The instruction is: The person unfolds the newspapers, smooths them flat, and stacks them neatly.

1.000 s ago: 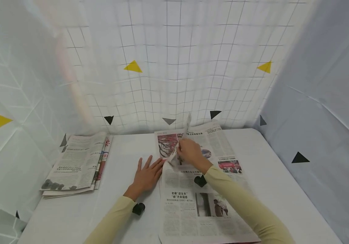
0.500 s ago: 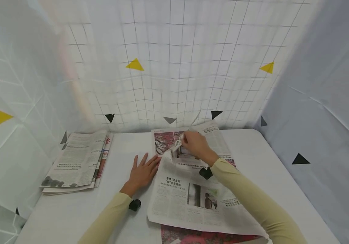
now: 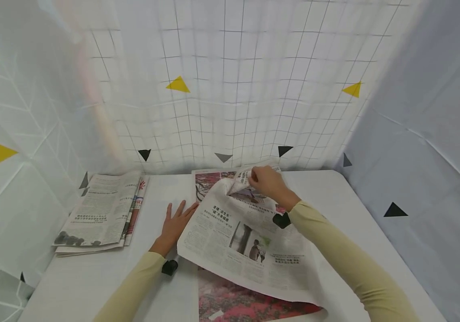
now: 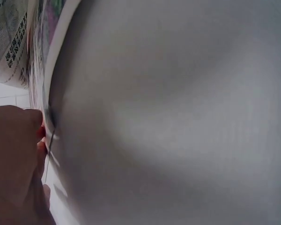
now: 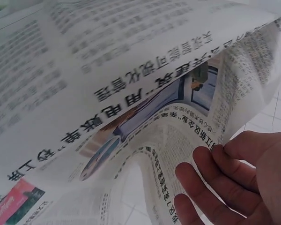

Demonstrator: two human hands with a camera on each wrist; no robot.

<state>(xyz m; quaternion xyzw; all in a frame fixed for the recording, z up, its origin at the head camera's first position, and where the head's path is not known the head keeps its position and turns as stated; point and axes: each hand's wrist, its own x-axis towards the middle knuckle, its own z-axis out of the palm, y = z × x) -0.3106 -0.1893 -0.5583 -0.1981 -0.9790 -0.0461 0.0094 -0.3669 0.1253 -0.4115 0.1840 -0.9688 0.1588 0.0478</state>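
Head view: grey printed newspaper sheet (image 3: 246,246) held up, pinched by right grip (image 3: 268,182).
Left grip (image 3: 175,223) splayed at its edge, seemingly for steadying.

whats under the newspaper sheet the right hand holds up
Under the raised sheet, more newspaper with pink-red pictures shows at the far and near ends; the middle is mostly covered.

Newspaper stack (image 3: 100,208) left of sheet (image 3: 209,239)
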